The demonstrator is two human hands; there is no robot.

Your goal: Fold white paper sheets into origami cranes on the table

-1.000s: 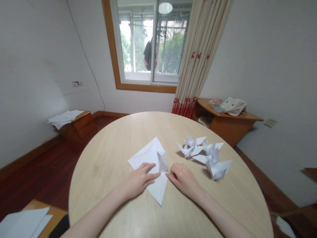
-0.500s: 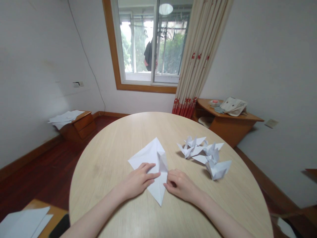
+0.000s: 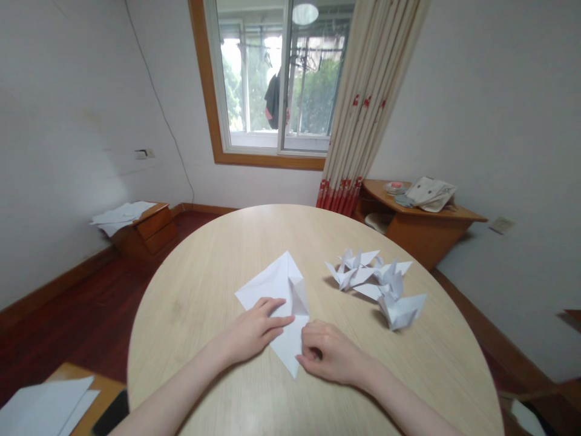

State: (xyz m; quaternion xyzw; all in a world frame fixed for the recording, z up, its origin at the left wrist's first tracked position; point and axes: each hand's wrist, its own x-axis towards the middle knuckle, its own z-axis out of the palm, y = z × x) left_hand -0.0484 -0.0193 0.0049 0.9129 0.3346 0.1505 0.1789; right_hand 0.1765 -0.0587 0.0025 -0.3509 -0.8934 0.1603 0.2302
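Note:
A white sheet of paper [image 3: 267, 281], partly folded, lies on the round table with one point away from me and one toward me. On its right side a creased flap [image 3: 298, 293] stands slightly raised. My left hand [image 3: 258, 330] rests flat on the paper, fingers spread, pressing it down. At the lower right edge is my right hand [image 3: 327, 351], its fingers curled and its thumb tip against the paper's edge; the fingertips are partly hidden. Right of the paper sit several folded paper cranes [image 3: 399, 310] in a cluster.
The round wooden table [image 3: 204, 260] spans the space before me. Loose white sheets [image 3: 45, 402] lie on a surface at lower left, beside a dark object [image 3: 111, 415]. Farther off stand a small cabinet [image 3: 154, 230] with papers on it and a corner desk [image 3: 426, 233] holding a cloth bag [image 3: 431, 194].
My right hand has slid a little toward me along the paper's right edge. The left hand and the paper have stayed in place.

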